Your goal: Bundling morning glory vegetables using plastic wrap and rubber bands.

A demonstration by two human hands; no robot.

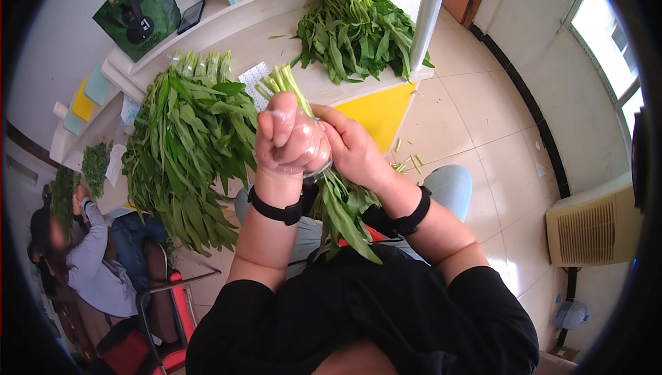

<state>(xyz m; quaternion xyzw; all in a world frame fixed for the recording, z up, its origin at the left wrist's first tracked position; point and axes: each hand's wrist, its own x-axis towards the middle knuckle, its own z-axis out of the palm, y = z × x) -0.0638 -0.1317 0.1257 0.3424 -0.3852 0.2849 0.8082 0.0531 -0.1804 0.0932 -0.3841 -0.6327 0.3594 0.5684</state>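
A bunch of long-leaved greens, probably water spinach (348, 213), is held upright over my lap, with its pale cut stems (288, 80) pointing up and its leaves hanging down. My left hand (289, 137) is closed in a fist round the stems, and shiny clear plastic film (314, 142) lies over its fingers. My right hand (355, 147) presses against the bunch from the right, its thumb and fingers closed at the film's edge. What exactly its fingertips grip is partly hidden. Black bands (276, 209) circle both wrists.
Wrapped bunches of greens (189, 144) hang over the table's left side. A loose pile (358, 30) lies at the back, beside a standing roll of film (427, 27). A green bag (138, 13) and phone (192, 16) rest on the shelf. Another person (103, 251) sits at left, handling greens.
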